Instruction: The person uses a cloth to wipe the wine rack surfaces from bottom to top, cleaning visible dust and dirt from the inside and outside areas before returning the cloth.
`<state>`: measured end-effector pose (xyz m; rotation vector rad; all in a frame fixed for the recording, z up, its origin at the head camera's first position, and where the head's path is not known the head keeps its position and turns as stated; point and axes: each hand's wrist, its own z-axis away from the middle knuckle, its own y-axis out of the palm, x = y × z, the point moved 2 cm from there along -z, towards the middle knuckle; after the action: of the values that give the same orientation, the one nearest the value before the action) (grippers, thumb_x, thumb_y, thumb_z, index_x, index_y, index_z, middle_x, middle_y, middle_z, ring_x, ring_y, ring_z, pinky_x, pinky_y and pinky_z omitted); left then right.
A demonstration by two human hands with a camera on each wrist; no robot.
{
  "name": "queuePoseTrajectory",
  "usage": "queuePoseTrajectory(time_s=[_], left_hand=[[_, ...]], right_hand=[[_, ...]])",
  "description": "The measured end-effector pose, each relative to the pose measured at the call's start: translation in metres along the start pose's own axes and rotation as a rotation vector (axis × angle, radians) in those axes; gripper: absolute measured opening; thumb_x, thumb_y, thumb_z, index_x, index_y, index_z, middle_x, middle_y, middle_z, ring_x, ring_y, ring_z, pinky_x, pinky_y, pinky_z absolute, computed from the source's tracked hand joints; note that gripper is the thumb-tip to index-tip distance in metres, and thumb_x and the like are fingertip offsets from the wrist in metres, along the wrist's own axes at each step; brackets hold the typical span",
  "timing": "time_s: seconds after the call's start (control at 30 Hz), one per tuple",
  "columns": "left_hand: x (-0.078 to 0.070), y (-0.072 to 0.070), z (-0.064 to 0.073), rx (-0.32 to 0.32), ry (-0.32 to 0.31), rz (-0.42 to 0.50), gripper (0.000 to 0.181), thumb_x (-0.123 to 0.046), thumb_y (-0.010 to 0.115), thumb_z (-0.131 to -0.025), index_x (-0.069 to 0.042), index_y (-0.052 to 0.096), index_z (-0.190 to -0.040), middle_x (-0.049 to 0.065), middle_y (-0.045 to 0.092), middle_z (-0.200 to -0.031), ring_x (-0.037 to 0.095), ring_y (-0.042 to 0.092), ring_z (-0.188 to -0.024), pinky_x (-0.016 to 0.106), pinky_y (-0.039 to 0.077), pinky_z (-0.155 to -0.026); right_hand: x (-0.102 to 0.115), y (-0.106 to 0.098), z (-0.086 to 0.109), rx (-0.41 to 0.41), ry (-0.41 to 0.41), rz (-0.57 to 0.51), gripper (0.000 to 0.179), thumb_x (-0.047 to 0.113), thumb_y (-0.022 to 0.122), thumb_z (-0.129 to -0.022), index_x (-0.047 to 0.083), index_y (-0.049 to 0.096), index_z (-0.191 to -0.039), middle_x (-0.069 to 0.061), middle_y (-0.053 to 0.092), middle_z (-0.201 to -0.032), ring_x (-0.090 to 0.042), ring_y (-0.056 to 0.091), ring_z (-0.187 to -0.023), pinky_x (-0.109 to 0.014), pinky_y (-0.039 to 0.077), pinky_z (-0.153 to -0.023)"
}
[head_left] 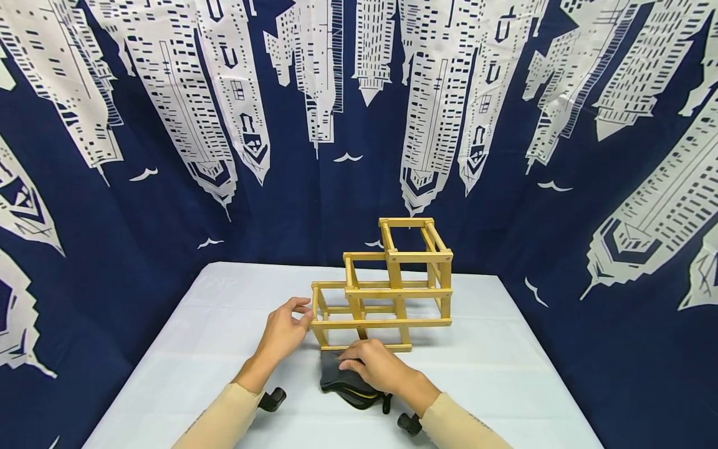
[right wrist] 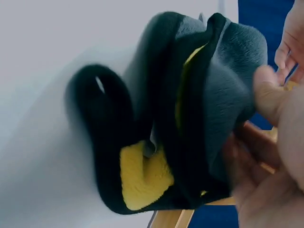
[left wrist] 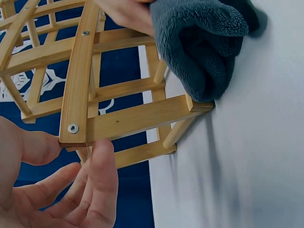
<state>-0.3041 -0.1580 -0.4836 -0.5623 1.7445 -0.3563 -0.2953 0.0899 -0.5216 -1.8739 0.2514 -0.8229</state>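
Observation:
A stepped wooden rack [head_left: 381, 323] of light slats stands on the white table. My left hand [head_left: 286, 330] is at its lower left corner, the thumb and fingers pinching the slat end, with the other fingers loosely bent. In front of the rack's base lies a folded dark grey plush cloth [head_left: 332, 376] with black edging and a loop. The right wrist view shows a yellow patch [right wrist: 145, 175] on the cloth. My right hand [head_left: 378, 365] pinches the cloth's upper part between thumb and fingers; the fingertips are partly hidden in the head view.
The white table [head_left: 224, 299] extends around the rack. Behind it hangs a dark blue curtain [head_left: 314, 218] with white building prints. A small black device [head_left: 273, 400] shows beside the left wrist and another black piece [head_left: 409, 424] by the right wrist.

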Motion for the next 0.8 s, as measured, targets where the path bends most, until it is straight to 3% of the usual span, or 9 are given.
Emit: queuePoseTrajectory(time_s=[0.1,0.27,0.4,0.53,0.63,0.8], left_hand=[[0.001,0.0,0.0,0.019,-0.038,0.047,0.031,-0.011,0.076,-0.112,-0.002,0.078,-0.142,0.017,0.086,-0.122,0.021,0.085,-0.079,0.024,0.06,-0.062],[0.001,0.001,0.0,0.024,-0.055,0.07,0.028,-0.01,0.077,-0.111,-0.002,0.081,-0.138,0.014,0.087,-0.117,0.018,0.085,-0.077,0.024,0.063,-0.062],[-0.001,0.002,0.0,0.03,-0.04,0.046,0.027,-0.009,0.077,-0.111,0.0,0.082,-0.136,0.014,0.088,-0.114,0.018,0.084,-0.075,0.024,0.061,-0.06],[-0.003,0.003,0.0,0.025,-0.037,0.027,0.026,-0.009,0.077,-0.111,0.002,0.083,-0.134,0.013,0.087,-0.112,0.025,0.085,-0.076,0.023,0.06,-0.059],[-0.004,0.002,-0.001,0.015,-0.041,0.021,0.025,-0.009,0.078,-0.111,0.001,0.084,-0.133,0.013,0.088,-0.111,0.029,0.086,-0.076,0.024,0.06,-0.058],[-0.005,0.001,-0.001,0.022,-0.051,0.035,0.027,-0.011,0.08,-0.11,0.002,0.083,-0.133,0.014,0.087,-0.112,0.028,0.086,-0.077,0.025,0.064,-0.06]], right_hand=[[0.0,0.001,0.003,-0.013,0.024,0.053,0.026,0.029,0.083,-0.108,0.013,0.091,-0.127,-0.004,0.088,-0.128,-0.02,0.081,-0.116,-0.03,0.067,-0.1],[0.006,0.01,0.007,-0.017,0.102,0.181,0.033,0.045,0.088,-0.101,0.028,0.091,-0.129,0.002,0.084,-0.137,-0.018,0.068,-0.117,-0.036,0.052,-0.091],[0.01,0.016,0.011,0.01,0.132,0.225,0.046,0.053,0.089,-0.096,0.032,0.087,-0.137,0.002,0.079,-0.143,-0.017,0.063,-0.121,-0.034,0.045,-0.088],[0.013,0.018,0.012,0.062,0.117,0.296,0.062,0.058,0.09,-0.091,0.034,0.081,-0.148,0.002,0.075,-0.148,-0.017,0.063,-0.121,-0.033,0.047,-0.087],[0.013,0.019,0.011,0.062,0.062,0.344,0.06,0.051,0.092,-0.094,0.032,0.08,-0.15,0.001,0.077,-0.145,-0.017,0.067,-0.117,-0.033,0.057,-0.088],[0.015,0.021,0.006,0.04,-0.015,0.37,0.046,0.025,0.096,-0.1,0.023,0.084,-0.144,0.0,0.082,-0.132,-0.018,0.077,-0.113,-0.031,0.067,-0.094]])
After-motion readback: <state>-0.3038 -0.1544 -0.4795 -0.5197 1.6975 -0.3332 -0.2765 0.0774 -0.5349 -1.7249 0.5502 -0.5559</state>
